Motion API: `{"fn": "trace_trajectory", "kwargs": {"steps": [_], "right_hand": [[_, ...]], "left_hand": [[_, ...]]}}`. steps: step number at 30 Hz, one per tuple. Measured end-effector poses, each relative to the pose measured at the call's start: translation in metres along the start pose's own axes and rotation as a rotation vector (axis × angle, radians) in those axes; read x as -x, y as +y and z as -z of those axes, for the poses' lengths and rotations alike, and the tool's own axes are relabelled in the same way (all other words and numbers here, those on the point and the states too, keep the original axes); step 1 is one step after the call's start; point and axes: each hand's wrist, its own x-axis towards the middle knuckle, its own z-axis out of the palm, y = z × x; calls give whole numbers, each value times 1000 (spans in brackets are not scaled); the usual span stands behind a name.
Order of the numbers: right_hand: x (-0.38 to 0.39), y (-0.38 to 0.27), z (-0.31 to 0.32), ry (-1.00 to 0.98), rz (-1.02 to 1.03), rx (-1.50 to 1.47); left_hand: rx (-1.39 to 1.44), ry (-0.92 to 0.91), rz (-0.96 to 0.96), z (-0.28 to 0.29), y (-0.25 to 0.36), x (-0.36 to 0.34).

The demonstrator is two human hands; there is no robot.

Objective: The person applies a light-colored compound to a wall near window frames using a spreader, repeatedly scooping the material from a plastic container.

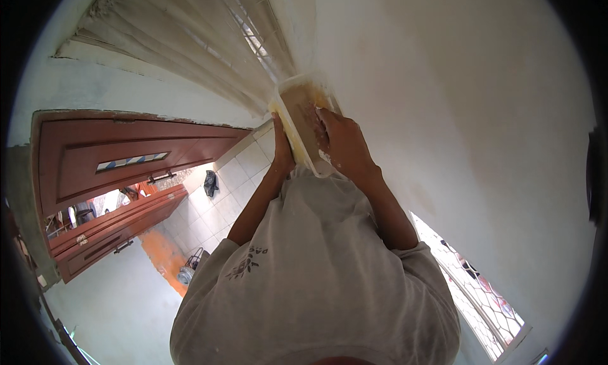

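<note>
A pale, rectangular plastic tub is held up in front of my chest, its open top toward me. Brownish and yellow smears coat its inside. My left hand grips the tub's left wall, the thumb lying along its outer side. My right hand reaches over the right rim with its fingers curled down into the tub. Whitish residue marks its fingers and the back near the wrist. Whatever those fingers hold is hidden beneath them.
A bare plastered wall rises close on my right, with a grille window lower down. At left are reddish-brown double doors. A beige curtain hangs at the upper left. A black bag lies on the tiled floor.
</note>
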Motion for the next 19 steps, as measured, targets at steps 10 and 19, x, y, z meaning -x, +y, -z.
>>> {"fn": "trace_trajectory", "kwargs": {"steps": [10,19], "right_hand": [[-6,0,10,48,91,146],[-10,-6,23,47,3,56]], "left_hand": [[12,9,-9,3,-2,-2],[47,16,1,3,0,-6]]}}
